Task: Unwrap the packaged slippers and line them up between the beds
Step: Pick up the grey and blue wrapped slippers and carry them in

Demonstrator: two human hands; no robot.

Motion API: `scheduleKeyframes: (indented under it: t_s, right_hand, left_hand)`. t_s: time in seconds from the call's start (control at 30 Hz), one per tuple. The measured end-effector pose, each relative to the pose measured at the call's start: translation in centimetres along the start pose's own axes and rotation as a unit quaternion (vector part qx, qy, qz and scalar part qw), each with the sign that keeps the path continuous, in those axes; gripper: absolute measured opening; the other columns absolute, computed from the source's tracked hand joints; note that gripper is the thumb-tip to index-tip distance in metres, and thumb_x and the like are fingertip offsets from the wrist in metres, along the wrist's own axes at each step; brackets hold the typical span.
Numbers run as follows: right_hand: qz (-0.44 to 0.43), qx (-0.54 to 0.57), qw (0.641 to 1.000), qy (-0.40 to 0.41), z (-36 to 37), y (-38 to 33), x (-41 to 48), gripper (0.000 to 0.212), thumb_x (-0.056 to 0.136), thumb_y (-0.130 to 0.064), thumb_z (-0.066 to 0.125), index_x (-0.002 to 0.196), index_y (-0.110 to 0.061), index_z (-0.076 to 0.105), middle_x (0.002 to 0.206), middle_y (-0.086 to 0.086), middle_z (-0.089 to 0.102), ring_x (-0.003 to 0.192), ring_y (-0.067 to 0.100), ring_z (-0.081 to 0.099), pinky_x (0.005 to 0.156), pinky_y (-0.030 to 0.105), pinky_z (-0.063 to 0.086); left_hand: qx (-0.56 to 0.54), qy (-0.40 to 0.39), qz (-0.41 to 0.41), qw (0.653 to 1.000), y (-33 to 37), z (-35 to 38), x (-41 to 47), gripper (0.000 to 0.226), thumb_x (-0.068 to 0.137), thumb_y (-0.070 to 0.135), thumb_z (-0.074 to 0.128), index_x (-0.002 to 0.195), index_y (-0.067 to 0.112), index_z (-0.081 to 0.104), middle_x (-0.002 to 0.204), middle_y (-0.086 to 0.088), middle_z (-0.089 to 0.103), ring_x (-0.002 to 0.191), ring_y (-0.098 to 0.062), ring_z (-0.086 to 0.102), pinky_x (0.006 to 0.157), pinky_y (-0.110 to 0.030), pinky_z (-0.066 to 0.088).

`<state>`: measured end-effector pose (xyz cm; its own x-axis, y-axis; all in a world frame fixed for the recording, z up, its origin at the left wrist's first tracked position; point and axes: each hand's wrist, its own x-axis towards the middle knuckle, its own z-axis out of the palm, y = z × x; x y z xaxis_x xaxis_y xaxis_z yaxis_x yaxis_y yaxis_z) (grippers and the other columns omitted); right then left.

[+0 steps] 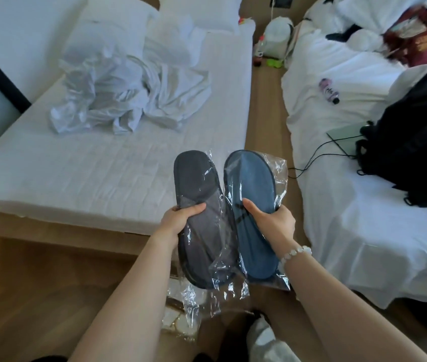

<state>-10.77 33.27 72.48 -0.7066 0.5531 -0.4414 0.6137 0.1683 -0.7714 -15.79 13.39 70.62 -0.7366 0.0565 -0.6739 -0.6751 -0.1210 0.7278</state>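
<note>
Left bed point(102, 165): white ribbed mattress cover on a pale wooden base. It fills the left side, from near to far.
Right bed point(351, 218): rumpled white duvet along the right side.
Floor point(267, 113): a brown wood-look strip running between the two beds.
Black bag point(416, 139): slumped on the right bed at its right edge. A thin black cable point(319, 152) trails from beside it over the duvet.
Sheet heap point(128, 100): crumpled white linen and clear plastic, far on the left bed, with a pillow point(113, 27) beyond it.
Grey slippers point(196, 178): a flat pack sealed in a clear plastic sleeve, held up over the near end of the floor strip, toes pointing away.
Blue slippers point(254, 176): a second pack in its own clear sleeve, just right of the grey one, their edges touching.
Loose wrap point(183, 304): crinkled clear film on the near floor, under the packs.
Left hand point(181, 218): I grip the grey pack at its middle, thumb on top and fingers curled behind.
Right hand point(272, 220): I grip the blue pack the same way, fingers round its right edge. There is a pale bead bracelet point(296, 253) on that wrist.
Bottle point(328, 91): small, pinkish with a dark cap, lying on the right bed.
Writing: a small white mark on the grey pack and the bottle's label are both too small to read.
</note>
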Motion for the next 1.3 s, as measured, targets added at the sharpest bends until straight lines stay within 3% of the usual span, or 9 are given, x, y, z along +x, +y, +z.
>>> scheduleKeyframes:
  t_s: [0.3, 0.53, 0.63, 0.77, 0.87, 1.03, 1.17, 1.3]
  right_hand:
    - [-0.003, 0.039, 0.999, 0.005, -8.4, -2.2, 9.7, 0.063, 0.061, -0.062, 0.076, 0.099, -0.015, 0.059, 0.089, -0.004, 0.060, 0.080, 0.017, 0.057, 0.068, 0.027, 0.045]
    - [-0.040, 0.023, 0.999, 0.001, -14.2, -7.0, 17.9, 0.066, 0.059, -0.064, 0.076, 0.100, -0.014, 0.063, 0.089, -0.004, 0.062, 0.081, 0.017, 0.058, 0.070, 0.026, 0.049]
    - [-0.048, 0.018, 0.999, 0.006, -15.3, -8.6, 20.4, 0.070, 0.057, -0.067, 0.076, 0.101, -0.015, 0.063, 0.092, -0.003, 0.063, 0.084, 0.018, 0.060, 0.078, 0.028, 0.053]
    - [-0.059, 0.032, 0.998, 0.008, -16.3, -11.7, 22.8, 0.070, 0.057, -0.066, 0.076, 0.102, -0.014, 0.063, 0.094, -0.003, 0.064, 0.086, 0.018, 0.060, 0.072, 0.025, 0.049]
    - [-0.068, 0.040, 0.997, 0.003, -16.7, -13.9, 24.6, 0.058, 0.061, -0.063, 0.076, 0.093, -0.018, 0.056, 0.088, -0.004, 0.059, 0.085, 0.018, 0.059, 0.072, 0.026, 0.048]
    - [-0.052, 0.032, 0.998, 0.004, -14.7, -15.4, 29.2, 0.061, 0.060, -0.065, 0.075, 0.091, -0.018, 0.053, 0.090, -0.003, 0.060, 0.084, 0.018, 0.059, 0.072, 0.027, 0.049]
    - [-0.031, 0.026, 0.999, 0.019, -11.5, -16.0, 34.1, 0.069, 0.053, -0.069, 0.076, 0.097, -0.017, 0.059, 0.094, -0.003, 0.065, 0.087, 0.018, 0.063, 0.079, 0.032, 0.055]
    - [-0.019, 0.014, 1.000, 0.014, -9.0, -17.0, 38.9, 0.061, 0.056, -0.066, 0.077, 0.088, -0.019, 0.057, 0.083, -0.007, 0.062, 0.083, 0.016, 0.062, 0.074, 0.029, 0.054]
  left_hand:
    - [0.019, -0.034, 0.032, 0.999, 4.2, 12.6, 3.7, 0.028, 0.077, 0.012, 0.073, 0.103, 0.005, 0.065, 0.096, -0.012, 0.070, 0.078, -0.023, 0.067, 0.065, -0.028, 0.054]
    - [0.010, -0.010, 0.057, 0.998, 8.7, 21.0, 7.5, 0.049, 0.070, 0.018, 0.079, 0.114, 0.002, 0.064, 0.107, -0.015, 0.070, 0.093, -0.029, 0.067, 0.079, -0.032, 0.053]
    - [0.011, -0.013, 0.076, 0.997, 10.9, 23.2, 8.7, 0.049, 0.070, 0.017, 0.079, 0.114, 0.002, 0.064, 0.106, -0.015, 0.070, 0.090, -0.028, 0.067, 0.076, -0.032, 0.053]
    - [0.021, -0.008, 0.102, 0.995, 14.3, 25.5, 10.1, 0.049, 0.065, 0.019, 0.083, 0.109, 0.004, 0.067, 0.102, -0.013, 0.071, 0.088, -0.028, 0.069, 0.077, -0.033, 0.054]
    - [0.035, 0.000, 0.115, 0.993, 17.0, 26.8, 11.3, 0.040, 0.067, 0.018, 0.082, 0.102, 0.006, 0.069, 0.096, -0.011, 0.072, 0.084, -0.027, 0.069, 0.078, -0.033, 0.054]
    - [0.052, 0.015, 0.104, 0.993, 19.2, 27.6, 15.6, 0.027, 0.065, 0.019, 0.083, 0.087, 0.011, 0.068, 0.093, -0.009, 0.072, 0.084, -0.027, 0.069, 0.085, -0.038, 0.054]
    - [0.057, 0.023, 0.081, 0.995, 20.3, 27.7, 20.8, 0.032, 0.066, 0.019, 0.082, 0.094, 0.010, 0.069, 0.092, -0.008, 0.072, 0.085, -0.026, 0.069, 0.089, -0.040, 0.054]
    - [0.057, 0.024, 0.054, 0.997, 21.5, 27.9, 26.2, 0.036, 0.064, 0.021, 0.083, 0.096, 0.011, 0.069, 0.093, -0.007, 0.072, 0.087, -0.026, 0.069, 0.090, -0.041, 0.053]
